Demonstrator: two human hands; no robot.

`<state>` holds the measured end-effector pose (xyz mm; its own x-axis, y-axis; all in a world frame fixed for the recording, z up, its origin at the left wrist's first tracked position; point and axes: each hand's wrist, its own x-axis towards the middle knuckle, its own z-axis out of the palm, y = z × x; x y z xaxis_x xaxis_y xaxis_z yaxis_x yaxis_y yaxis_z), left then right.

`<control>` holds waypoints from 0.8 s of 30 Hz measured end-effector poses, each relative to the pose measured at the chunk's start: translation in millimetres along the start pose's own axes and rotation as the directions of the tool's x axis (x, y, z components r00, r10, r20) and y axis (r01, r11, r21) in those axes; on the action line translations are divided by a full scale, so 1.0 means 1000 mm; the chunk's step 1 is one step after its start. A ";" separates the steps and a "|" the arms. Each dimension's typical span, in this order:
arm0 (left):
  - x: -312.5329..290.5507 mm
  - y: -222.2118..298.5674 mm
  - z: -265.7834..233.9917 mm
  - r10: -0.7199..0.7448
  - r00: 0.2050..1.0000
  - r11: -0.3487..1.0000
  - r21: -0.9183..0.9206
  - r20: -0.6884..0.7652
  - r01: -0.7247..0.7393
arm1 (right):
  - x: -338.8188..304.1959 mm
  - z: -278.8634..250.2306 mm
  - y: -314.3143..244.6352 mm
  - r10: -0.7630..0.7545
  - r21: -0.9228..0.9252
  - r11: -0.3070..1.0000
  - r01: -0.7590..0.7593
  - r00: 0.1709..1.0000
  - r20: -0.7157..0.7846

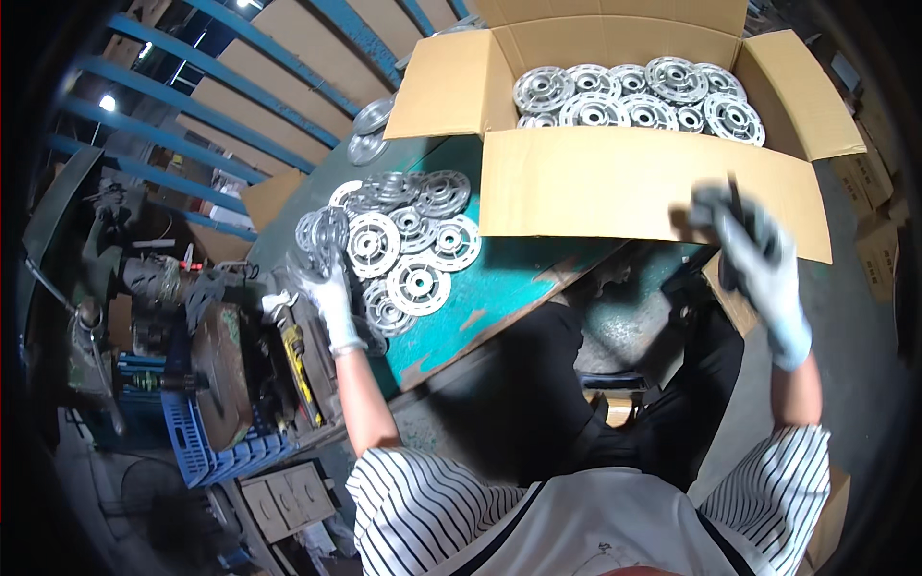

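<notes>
My left hand (328, 300), in a white glove with grey fingers, is at the left edge of a pile of round, slotted metal discs (419, 283) on the green table. Its fingers are around the lower edge of a tilted metal disc (330, 228). My right hand (754, 245), also gloved, is raised in front of the carton's right side. Motion smears it, but the fingers look closed around something dark and narrow that I cannot make out. An open cardboard box (653, 182) holds several more metal discs (595, 110).
The green worktable (461, 336) has a worn front edge above my legs. At the left are a machine with a crank handle (91, 317), a yellow tool (300, 370) and a blue plastic crate (197, 446). Blue slats (182, 82) stand behind. Cartons (869, 192) stack at the right.
</notes>
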<state>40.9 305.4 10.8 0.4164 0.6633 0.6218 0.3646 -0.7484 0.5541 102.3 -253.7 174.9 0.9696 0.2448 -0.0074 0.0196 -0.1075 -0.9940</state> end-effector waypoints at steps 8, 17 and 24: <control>-0.096 0.136 -0.036 0.448 0.888 0.887 -0.172 0.102 -0.428 | 0.207 -0.058 0.010 -0.269 -0.978 0.122 0.171 0.954 0.133; -0.164 0.140 -0.038 0.234 0.919 0.890 -0.450 0.317 -0.071 | 0.235 -0.060 0.031 -0.084 -1.000 -0.013 -0.003 0.996 -0.002; -0.200 0.170 -0.023 0.297 0.880 0.826 -0.562 0.370 -0.043 | 0.265 -0.059 0.053 -0.182 -0.955 -0.077 0.285 0.938 0.295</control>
<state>0.2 45.9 -6.8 0.7834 0.3597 0.5069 -0.1843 -0.6444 0.7422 375.0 -251.3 126.5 0.8341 0.5330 0.1420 0.5079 -0.8426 0.1790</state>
